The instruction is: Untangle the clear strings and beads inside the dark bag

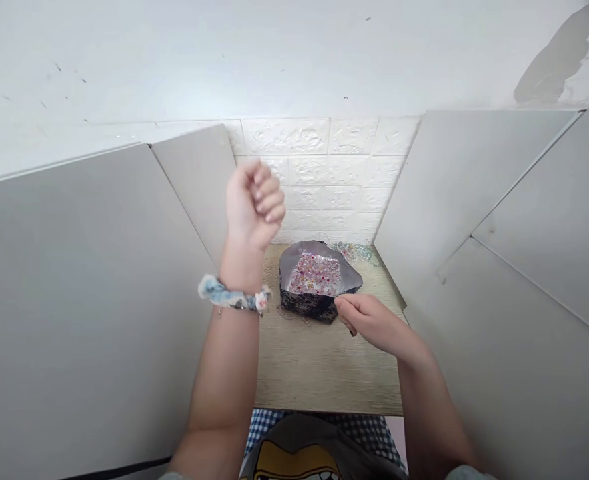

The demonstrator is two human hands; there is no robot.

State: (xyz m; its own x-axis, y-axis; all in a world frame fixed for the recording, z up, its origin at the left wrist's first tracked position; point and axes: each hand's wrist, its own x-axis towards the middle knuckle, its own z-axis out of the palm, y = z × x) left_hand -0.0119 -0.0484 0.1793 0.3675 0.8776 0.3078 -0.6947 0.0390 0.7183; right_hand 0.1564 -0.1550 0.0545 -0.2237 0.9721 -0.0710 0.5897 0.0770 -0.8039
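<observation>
A dark patterned bag or pouch (pixel 306 307) with a grey lining stands on the table with its top spread wide. Inside lies a mass of small pink, red and clear beads (pixel 316 273). My left hand (pixel 257 203) is raised high above the table, left of the bag, its fingers curled into a fist and slightly blurred. Whatever it may hold is hidden. A blue and white fabric band (pixel 219 293) circles that wrist. Low at the bag's front right edge, my right hand (pixel 369 321) is closed with fingertips against or just in front of the rim; its contents are hidden.
Strings of pale beads (pixel 357 253) lie behind the bag at the table's back right. Thin, faint strands (pixel 287 313) rest by its front left. Grey panels (pixel 99 300) flank the wooden tabletop (pixel 319 377), and a white brick-patterned wall (pixel 319 177) closes the back.
</observation>
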